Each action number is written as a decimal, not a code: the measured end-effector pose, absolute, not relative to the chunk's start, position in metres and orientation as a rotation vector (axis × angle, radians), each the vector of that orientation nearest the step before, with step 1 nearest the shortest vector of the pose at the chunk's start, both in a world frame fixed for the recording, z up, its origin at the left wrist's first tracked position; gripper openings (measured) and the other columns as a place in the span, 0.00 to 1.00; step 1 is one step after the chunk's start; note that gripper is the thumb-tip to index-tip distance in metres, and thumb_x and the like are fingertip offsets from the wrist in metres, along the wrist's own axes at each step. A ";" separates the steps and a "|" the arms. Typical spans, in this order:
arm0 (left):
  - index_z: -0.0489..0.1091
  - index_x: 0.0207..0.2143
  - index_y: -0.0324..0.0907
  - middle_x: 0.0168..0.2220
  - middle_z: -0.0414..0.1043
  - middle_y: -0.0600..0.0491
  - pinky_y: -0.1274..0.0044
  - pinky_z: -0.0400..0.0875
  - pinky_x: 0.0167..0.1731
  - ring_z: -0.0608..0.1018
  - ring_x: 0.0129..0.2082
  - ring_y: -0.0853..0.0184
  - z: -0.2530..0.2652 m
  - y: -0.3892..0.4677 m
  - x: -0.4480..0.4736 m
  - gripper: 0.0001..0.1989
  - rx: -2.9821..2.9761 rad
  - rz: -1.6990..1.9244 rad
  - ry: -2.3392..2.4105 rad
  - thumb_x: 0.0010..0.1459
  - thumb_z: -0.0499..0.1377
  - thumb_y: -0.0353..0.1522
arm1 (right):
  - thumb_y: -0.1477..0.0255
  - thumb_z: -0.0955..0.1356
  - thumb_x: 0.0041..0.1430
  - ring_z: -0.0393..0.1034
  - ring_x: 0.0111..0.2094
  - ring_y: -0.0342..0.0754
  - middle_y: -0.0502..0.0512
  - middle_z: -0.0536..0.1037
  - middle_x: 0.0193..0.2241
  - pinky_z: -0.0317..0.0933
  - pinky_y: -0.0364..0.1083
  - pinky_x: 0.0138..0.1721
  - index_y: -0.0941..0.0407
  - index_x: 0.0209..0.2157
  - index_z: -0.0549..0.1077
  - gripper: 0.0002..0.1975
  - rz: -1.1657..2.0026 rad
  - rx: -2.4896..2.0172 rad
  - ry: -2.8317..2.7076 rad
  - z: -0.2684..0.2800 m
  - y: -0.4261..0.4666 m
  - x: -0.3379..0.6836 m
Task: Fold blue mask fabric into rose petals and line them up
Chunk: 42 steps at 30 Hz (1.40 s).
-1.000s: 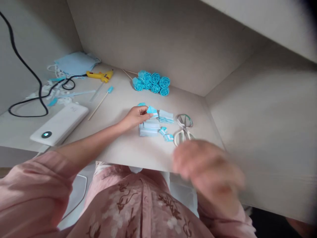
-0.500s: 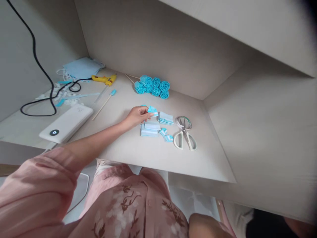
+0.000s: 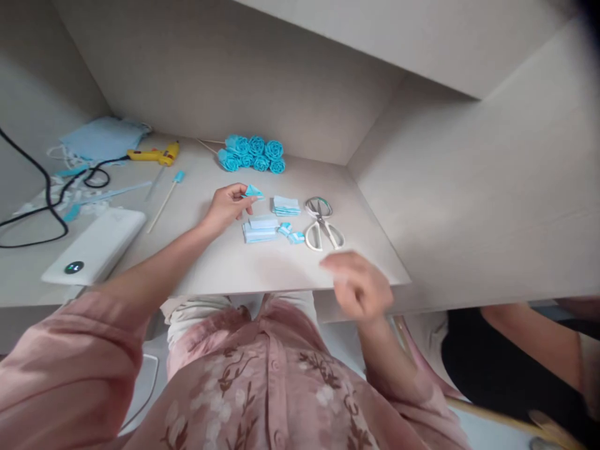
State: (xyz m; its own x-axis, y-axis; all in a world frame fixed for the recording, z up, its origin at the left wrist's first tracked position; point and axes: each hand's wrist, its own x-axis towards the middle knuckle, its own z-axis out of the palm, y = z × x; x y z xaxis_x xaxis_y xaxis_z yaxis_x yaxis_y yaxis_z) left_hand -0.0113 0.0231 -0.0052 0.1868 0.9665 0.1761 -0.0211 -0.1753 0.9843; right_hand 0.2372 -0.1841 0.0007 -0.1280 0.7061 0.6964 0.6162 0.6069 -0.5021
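Observation:
My left hand [image 3: 229, 205] is closed in a pinch on a folded blue mask-fabric piece [image 3: 254, 192], held above the table. Just below and to the right of it lie two stacks of cut fabric pieces, a near stack [image 3: 260, 230] and a far stack [image 3: 285, 206]. Two small folded pieces [image 3: 291, 234] rest beside the near stack. My right hand [image 3: 360, 284], blurred by motion, hovers over the table's front edge with its fingers curled in and nothing visible in them. Closest to it are the white-handled scissors [image 3: 320, 224], their blades lying over a roll of tape [image 3: 319, 204].
Blue fabric roses [image 3: 253, 154] on sticks lie at the back. Leftward are a stick with a blue tip [image 3: 165, 203], a yellow glue gun [image 3: 154, 154] with black cord, face masks [image 3: 103, 137], scraps and a white power bank [image 3: 96, 245]. Another person's arm [image 3: 529, 344] shows at right.
My right hand has come up into view at the table's front edge. The left hand still pinches the folded piece. My view has turned to the right.

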 end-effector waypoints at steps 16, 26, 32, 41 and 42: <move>0.74 0.32 0.36 0.22 0.75 0.53 0.79 0.71 0.24 0.76 0.21 0.70 -0.002 0.018 -0.008 0.12 1.321 1.165 0.890 0.45 0.67 0.33 | 0.72 0.66 0.61 0.72 0.42 0.54 0.61 0.79 0.40 0.63 0.48 0.40 0.56 0.41 0.78 0.10 -0.244 -1.925 -1.957 -0.016 -0.035 0.272; 0.73 0.34 0.36 0.25 0.77 0.52 0.79 0.73 0.27 0.78 0.24 0.70 -0.008 0.021 -0.009 0.15 1.268 1.150 0.865 0.45 0.68 0.35 | 0.73 0.62 0.63 0.73 0.39 0.52 0.61 0.80 0.37 0.61 0.47 0.42 0.57 0.37 0.77 0.12 -0.127 -1.976 -1.746 -0.026 -0.026 0.273; 0.73 0.34 0.37 0.28 0.78 0.51 0.78 0.74 0.28 0.80 0.27 0.67 -0.008 0.022 -0.010 0.15 1.268 1.176 0.872 0.45 0.68 0.37 | 0.73 0.61 0.64 0.73 0.38 0.53 0.62 0.80 0.37 0.62 0.49 0.43 0.58 0.37 0.74 0.11 -0.076 -1.973 -1.648 -0.034 -0.021 0.275; 0.74 0.35 0.36 0.23 0.77 0.50 0.82 0.60 0.15 0.75 0.19 0.70 -0.007 0.021 -0.011 0.15 1.278 1.065 0.859 0.46 0.67 0.36 | 0.65 0.56 0.69 0.75 0.32 0.46 0.57 0.81 0.34 0.66 0.44 0.39 0.58 0.43 0.70 0.16 0.056 -1.775 -1.454 -0.038 -0.024 0.281; 0.74 0.35 0.37 0.22 0.76 0.51 0.82 0.60 0.15 0.74 0.18 0.71 -0.008 0.021 -0.011 0.15 1.260 1.041 0.853 0.46 0.67 0.36 | 0.63 0.57 0.69 0.75 0.33 0.46 0.56 0.81 0.34 0.66 0.44 0.39 0.58 0.43 0.70 0.16 0.069 -1.704 -1.431 -0.036 -0.025 0.278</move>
State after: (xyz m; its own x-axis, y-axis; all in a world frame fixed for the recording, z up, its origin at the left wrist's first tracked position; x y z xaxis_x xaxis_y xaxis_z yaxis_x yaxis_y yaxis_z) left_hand -0.0105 0.0211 -0.0075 0.3233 0.9453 0.0441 -0.1424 0.0025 0.9898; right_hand 0.2776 -0.0253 -0.0362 0.3333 0.8165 0.4715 0.7672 0.0558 -0.6390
